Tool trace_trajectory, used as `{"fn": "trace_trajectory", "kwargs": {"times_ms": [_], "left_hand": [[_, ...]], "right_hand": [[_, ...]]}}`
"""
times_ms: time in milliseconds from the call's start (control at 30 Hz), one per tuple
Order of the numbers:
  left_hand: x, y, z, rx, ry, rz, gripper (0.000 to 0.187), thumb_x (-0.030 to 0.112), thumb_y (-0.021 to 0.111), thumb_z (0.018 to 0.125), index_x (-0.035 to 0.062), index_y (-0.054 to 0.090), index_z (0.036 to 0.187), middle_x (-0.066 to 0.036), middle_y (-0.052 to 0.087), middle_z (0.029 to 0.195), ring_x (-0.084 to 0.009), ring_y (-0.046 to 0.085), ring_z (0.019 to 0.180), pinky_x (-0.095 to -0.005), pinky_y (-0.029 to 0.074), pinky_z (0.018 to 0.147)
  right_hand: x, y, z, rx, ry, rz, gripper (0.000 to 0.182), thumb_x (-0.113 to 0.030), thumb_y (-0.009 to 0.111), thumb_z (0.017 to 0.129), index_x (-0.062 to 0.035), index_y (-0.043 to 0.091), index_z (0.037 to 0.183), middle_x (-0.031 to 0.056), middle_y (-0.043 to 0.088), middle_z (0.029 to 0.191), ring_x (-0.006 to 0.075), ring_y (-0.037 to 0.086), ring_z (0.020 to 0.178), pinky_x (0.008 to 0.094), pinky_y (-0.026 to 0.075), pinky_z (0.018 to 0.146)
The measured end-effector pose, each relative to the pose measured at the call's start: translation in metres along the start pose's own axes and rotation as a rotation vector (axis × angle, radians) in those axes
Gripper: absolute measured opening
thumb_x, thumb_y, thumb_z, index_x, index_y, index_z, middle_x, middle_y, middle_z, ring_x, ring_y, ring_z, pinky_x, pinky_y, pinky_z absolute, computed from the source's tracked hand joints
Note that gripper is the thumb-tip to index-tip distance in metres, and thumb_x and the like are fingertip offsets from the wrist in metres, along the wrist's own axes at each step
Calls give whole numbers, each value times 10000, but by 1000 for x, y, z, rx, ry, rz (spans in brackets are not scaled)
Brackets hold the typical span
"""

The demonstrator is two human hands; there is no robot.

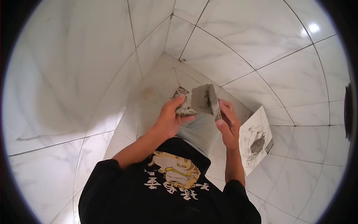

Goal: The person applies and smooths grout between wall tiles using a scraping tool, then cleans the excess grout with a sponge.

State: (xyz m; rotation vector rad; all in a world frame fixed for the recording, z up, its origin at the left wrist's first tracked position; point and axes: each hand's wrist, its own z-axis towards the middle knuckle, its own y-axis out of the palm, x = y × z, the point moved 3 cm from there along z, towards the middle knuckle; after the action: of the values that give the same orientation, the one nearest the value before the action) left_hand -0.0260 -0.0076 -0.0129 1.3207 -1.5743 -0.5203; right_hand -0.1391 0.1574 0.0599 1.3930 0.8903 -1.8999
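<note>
My left hand (168, 118) is closed around a small mortar-caked piece (183, 103), its thumb on top and fingers below. Lumpy grey mortar hides what lies underneath, so I cannot tell its kind. In my right hand (228, 123) is a tile piece (215, 101) tilted up on edge, gripped at its right side between thumb and fingers. Wet grey mortar (201, 98) coats its inner face, with a raised lump near the middle. Both pieces are held close together in front of my body, above the floor near the corner.
A white tile (251, 134) smeared with mortar, a darker heap (258, 145) on it, stands beyond my right forearm. Marble-patterned wall tiles (227, 44) with dark joints meet in a corner ahead. A dark object (348, 112) shows at the far right edge.
</note>
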Motion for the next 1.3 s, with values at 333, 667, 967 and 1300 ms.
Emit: {"fn": "trace_trajectory", "kwargs": {"times_ms": [333,667,967,1300], "left_hand": [[34,-43,-13,-141,69,-6,375,290,521,979,-7,562,1205,-105,682,1071,-200,700,904,-345,631,675],[-11,-169,-4,84,-41,-202,359,299,522,987,101,530,1287,-95,659,1175,-266,668,1031,-449,594,825],[-29,-181,22,71,-88,-197,374,253,563,948,96,531,1286,-127,590,1288,-322,549,1211,-548,417,1048],[-20,-173,42,14,-35,-147,348,252,601,921,126,556,1242,-94,618,1219,-297,587,1127,-499,504,924]], "right_hand": [[153,10,-25,117,417,315,410,-290,520,940,-26,583,1247,157,599,1141,255,570,973,380,454,849],[214,27,-40,355,595,1216,516,-487,418,963,-62,589,1199,163,679,1030,342,647,877,494,521,749],[205,12,-42,294,478,1250,585,-525,391,912,-50,577,1197,207,664,1058,355,638,793,476,473,613],[225,10,-38,214,496,1381,654,-483,403,879,18,501,1288,277,620,1103,404,608,897,488,481,734]]}}
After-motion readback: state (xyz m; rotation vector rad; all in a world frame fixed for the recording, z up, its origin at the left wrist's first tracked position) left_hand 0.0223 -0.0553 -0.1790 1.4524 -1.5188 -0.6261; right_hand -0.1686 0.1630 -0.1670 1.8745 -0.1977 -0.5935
